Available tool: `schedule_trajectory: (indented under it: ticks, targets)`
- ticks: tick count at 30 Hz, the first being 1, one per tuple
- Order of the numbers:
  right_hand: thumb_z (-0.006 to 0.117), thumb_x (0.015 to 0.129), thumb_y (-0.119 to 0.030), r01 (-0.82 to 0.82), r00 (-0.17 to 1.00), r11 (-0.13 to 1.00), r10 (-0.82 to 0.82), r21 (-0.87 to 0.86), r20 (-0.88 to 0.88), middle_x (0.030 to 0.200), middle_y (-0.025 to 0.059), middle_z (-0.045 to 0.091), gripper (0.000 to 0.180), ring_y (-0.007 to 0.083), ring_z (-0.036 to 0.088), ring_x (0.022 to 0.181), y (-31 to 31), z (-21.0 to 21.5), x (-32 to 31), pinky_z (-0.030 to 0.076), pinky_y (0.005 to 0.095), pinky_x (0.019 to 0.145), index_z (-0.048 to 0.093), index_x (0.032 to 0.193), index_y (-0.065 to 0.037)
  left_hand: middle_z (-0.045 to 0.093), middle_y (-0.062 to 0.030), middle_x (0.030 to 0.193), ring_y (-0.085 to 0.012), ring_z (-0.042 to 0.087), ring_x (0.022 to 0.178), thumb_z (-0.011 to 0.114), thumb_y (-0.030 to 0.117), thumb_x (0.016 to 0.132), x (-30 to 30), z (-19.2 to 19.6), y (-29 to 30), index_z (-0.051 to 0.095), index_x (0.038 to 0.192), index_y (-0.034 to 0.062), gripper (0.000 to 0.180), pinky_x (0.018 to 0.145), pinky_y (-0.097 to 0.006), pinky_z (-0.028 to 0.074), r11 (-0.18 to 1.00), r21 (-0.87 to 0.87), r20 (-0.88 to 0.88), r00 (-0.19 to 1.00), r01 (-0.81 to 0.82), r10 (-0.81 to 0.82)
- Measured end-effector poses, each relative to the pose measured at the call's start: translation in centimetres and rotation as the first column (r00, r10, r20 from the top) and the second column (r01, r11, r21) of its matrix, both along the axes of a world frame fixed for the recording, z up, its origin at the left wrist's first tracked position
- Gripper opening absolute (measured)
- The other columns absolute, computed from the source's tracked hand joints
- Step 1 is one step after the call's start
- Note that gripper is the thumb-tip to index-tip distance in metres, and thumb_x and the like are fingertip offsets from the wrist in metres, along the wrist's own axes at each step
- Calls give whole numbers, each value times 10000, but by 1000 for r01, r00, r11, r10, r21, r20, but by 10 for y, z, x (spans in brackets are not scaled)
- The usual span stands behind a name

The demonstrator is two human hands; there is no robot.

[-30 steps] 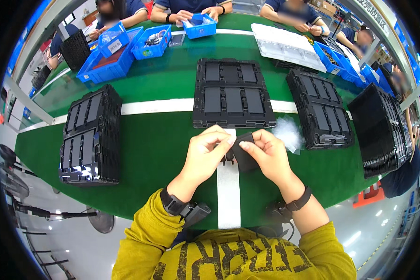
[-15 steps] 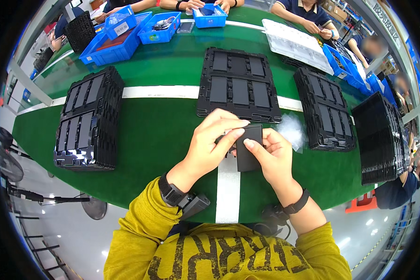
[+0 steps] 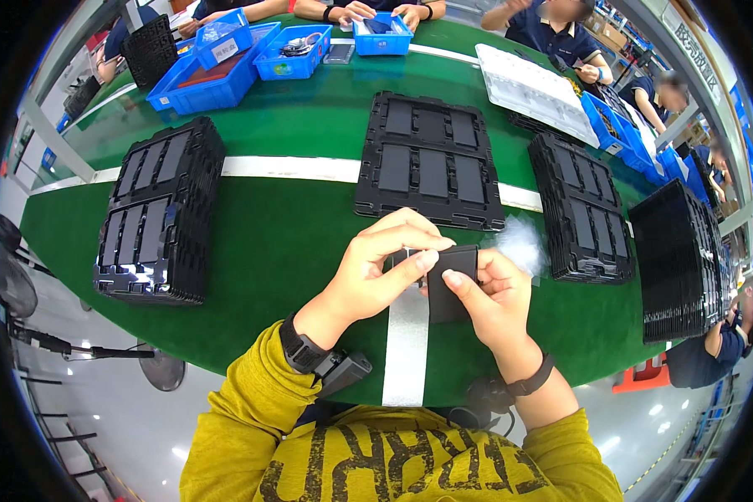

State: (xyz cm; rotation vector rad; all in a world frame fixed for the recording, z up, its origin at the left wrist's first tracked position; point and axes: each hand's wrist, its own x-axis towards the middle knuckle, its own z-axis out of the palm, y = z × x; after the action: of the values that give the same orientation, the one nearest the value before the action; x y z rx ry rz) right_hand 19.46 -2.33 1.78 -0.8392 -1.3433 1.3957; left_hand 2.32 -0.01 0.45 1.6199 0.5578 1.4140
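Observation:
Over the near middle of the green table, both my hands hold one flat black rectangular piece (image 3: pixel 450 293). My right hand (image 3: pixel 500 301) grips its right side, the thumb lying on the upper face and the fingers behind. At its top left corner, my left hand (image 3: pixel 381 266) pinches with thumb and forefinger; whatever may lie between those tips is too small to tell. Just beyond my hands is a black tray (image 3: pixel 431 144) with dark grey rectangular pieces in its slots. Crumpled clear plastic film (image 3: pixel 521 243) lies beside my right hand.
Stacks of black trays stand at the left (image 3: pixel 155 217) and right (image 3: pixel 581 205), with a taller tray stack (image 3: pixel 682 259) farther right. Blue bins (image 3: pixel 213 84) and a white tray (image 3: pixel 535 96) sit at the far side, where other people work. A dark device (image 3: pixel 345 375) lies by my left wrist.
My hands and the black piece have come slightly nearer to me, with the grip kept. The whole view has shifted a little. A person at the far right has raised a hand.

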Motion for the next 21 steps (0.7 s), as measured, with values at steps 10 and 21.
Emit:
schedule_trajectory:
  ticks: [10,21]
  targets:
    - [572,838,-8,-97,995,995,97,26,24,857,132,647,114,168,647,764,1,2,2,540,262,658,550,938,43,481,-119,1188,-198,489,1057,494,82,873,-2,3,1,616,1048,14,224,812,-290,462,980,-74,20,983,186,-185]
    - [572,841,-12,-61,992,997,55,-54,-110,824,148,648,78,179,649,739,-7,-4,6,545,272,652,542,884,45,503,-161,1189,-236,491,1057,462,302,908,8,-6,-4,590,1104,9,375,900,-352,400,869,-357,136,940,342,-314]
